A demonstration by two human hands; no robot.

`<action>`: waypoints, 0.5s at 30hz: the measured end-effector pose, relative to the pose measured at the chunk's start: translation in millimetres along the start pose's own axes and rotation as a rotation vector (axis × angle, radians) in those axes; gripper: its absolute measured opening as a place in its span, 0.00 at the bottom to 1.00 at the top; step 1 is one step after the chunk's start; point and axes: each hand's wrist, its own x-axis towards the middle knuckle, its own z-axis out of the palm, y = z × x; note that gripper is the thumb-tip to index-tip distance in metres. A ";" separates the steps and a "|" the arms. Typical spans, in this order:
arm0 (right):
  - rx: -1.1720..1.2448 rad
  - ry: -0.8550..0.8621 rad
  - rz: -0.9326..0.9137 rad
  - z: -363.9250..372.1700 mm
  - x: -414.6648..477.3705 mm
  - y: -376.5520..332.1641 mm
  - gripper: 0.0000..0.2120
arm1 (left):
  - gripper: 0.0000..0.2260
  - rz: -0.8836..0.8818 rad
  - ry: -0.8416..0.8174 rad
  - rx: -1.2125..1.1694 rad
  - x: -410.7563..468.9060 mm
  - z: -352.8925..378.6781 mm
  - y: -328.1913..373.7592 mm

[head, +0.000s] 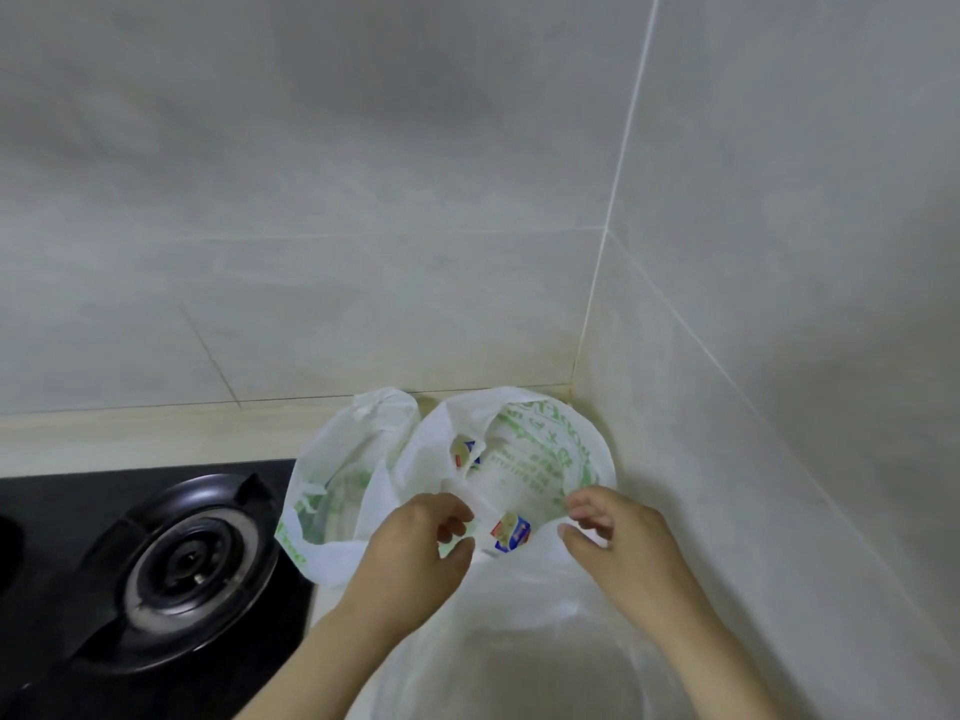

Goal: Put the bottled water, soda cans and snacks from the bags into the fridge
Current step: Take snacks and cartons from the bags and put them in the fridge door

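Observation:
Two white plastic bags with green print stand on the counter in the corner. The right bag (540, 459) is held open by both hands. My left hand (415, 543) pinches its near left rim and my right hand (618, 537) pinches its near right rim. Inside it lie small snack packets, one (511, 532) between my hands with blue, red and yellow print, another (464, 452) deeper in. The left bag (343, 485) stands beside it, its contents unclear. A third, clear bag (519, 657) lies below my wrists.
A black gas hob (47, 511) with a round burner (192, 569) lies at the left, touching the left bag. Tiled walls (779, 407) close in behind and on the right. The beige counter edge (130, 428) runs along the back wall.

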 end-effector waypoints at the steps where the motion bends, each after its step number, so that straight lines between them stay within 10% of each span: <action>1: -0.015 -0.014 0.005 5.4 4.1 1.5 0.10 | 0.07 -0.004 -0.015 0.006 3.0 1.8 -5.5; 15: -0.271 -0.294 0.050 76.2 79.7 32.5 0.11 | 0.11 -0.072 -0.190 0.102 58.2 48.0 -73.3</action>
